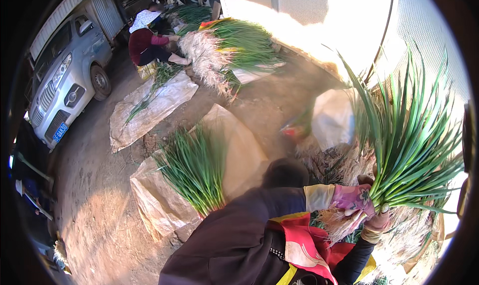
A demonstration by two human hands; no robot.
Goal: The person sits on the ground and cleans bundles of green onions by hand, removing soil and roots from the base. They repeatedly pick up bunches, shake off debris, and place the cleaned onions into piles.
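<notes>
A bunch of green onions (400,169) is held at its pale stems, its leaves fanning up and to the right. My left hand (353,199), in a pink flowered glove with fingertips bare, wraps the stems from the left. From below, my right hand (378,222), partly hidden by the bunch, grips the same stems. Whitish roots (338,222) hang out under the left hand. More rooty onions (404,236) lie heaped beneath and behind both hands. Another bunch of green onions (194,169) rests on a pale woven sack (162,199) to my left.
A crouching person (148,42) in a sun hat works by a large onion pile (232,45). Nearby, a flattened sack (153,109) carries loose leaves. The silver vehicle (63,71) stands at the left. A bright translucent wall (299,23) runs along the right, beside a whitish bag (333,118).
</notes>
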